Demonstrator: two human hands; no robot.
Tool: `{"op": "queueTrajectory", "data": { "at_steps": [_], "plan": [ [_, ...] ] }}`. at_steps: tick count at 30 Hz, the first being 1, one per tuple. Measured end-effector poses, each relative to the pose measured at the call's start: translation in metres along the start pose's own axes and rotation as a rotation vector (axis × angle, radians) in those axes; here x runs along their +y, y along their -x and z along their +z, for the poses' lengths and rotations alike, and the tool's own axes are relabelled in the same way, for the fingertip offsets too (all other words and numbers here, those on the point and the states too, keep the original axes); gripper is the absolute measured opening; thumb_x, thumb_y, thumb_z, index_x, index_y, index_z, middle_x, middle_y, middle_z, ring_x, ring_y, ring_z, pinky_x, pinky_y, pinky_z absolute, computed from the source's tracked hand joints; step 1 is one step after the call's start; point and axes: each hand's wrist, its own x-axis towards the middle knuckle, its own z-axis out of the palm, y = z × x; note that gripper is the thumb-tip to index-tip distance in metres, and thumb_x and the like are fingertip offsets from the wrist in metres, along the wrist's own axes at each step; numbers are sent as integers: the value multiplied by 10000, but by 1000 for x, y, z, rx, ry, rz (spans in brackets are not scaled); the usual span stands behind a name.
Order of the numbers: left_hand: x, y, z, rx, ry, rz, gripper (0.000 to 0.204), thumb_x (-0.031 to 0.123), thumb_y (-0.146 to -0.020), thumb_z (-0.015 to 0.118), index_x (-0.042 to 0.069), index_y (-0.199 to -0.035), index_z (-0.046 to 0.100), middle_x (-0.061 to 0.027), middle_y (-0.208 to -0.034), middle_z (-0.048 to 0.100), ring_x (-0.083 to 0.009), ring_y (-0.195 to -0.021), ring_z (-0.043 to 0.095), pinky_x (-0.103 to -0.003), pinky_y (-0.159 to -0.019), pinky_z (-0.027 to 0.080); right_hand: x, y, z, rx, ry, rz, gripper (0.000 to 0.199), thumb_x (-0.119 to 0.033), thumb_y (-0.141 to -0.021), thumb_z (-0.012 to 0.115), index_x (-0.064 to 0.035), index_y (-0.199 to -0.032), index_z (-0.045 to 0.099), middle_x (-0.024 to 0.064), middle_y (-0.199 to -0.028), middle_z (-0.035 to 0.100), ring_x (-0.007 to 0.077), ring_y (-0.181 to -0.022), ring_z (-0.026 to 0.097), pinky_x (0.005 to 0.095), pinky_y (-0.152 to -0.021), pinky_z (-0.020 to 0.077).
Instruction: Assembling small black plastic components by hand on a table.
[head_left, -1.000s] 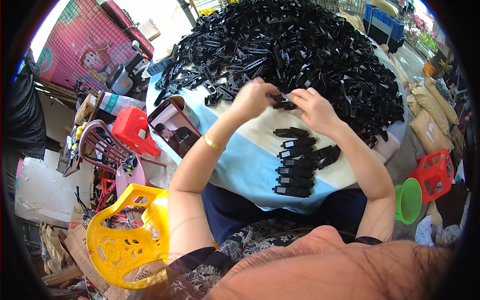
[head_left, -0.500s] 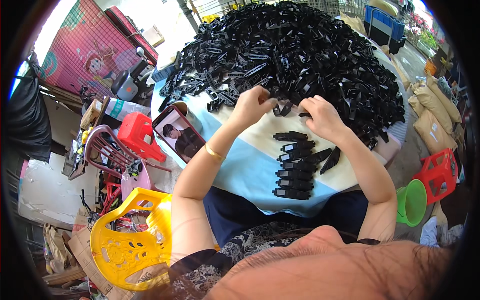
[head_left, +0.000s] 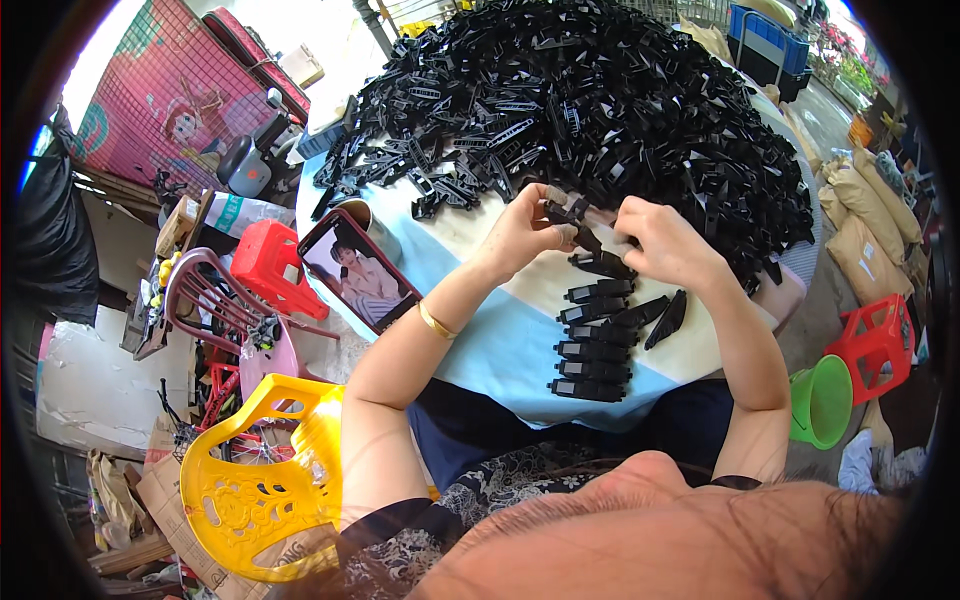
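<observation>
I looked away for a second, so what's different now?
The left hand and right hand moved right and closer to the body; the left now holds a black piece. The row's farthest piece shifted right. The phone shows another picture. The big pile and yellow chair stayed put.

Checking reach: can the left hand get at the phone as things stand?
Likely yes: the phone stands beside the left forearm, nothing visible blocking it, though the left hand appears to be holding a black part.

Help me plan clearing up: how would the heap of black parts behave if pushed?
The heap would probably slide and spread, being jumbled and apparently loose. Its parts look stiff, given their crisp outlines, and perhaps light, being slim.
</observation>
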Motion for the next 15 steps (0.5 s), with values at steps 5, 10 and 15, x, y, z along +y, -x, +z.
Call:
{"op": "queueTrajectory", "data": {
  "at_steps": [5, 10, 15],
  "plan": [
    [0, -2, -10, -32, -144, 59, 308, 8, -834, 627, -1, -1095, 466, -59, -937, 583, -130, -815, 606, -276, -753, 526, 5, -6, 5, 10, -21, 87, 137, 40, -662, 594, 19, -797, 589, 126, -811, 553, 314, -735, 588, 361, -655, 483],
    [26, 9, -29, -38, -535, 81, 454, 37, -770, 632, 8, -1181, 443, -5, -791, 506, -76, -670, 466, -220, -612, 414, -6, -3, 13, 74, 105, 172, 161, 2, -694, 643, 17, -845, 590, 129, -788, 569, 303, -790, 606, 349, -703, 499],
    [18, 5, -23, -20, -754, 90, 626, 60, -731, 651, 13, -1278, 351, -64, -746, 579, -130, -684, 549, -263, -638, 462, -5, -6, 16, -62, -80, -20, 221, -79, -676, 718, 5, -846, 605, 120, -790, 583, 271, -744, 601, 339, -672, 490]
  ]
}}
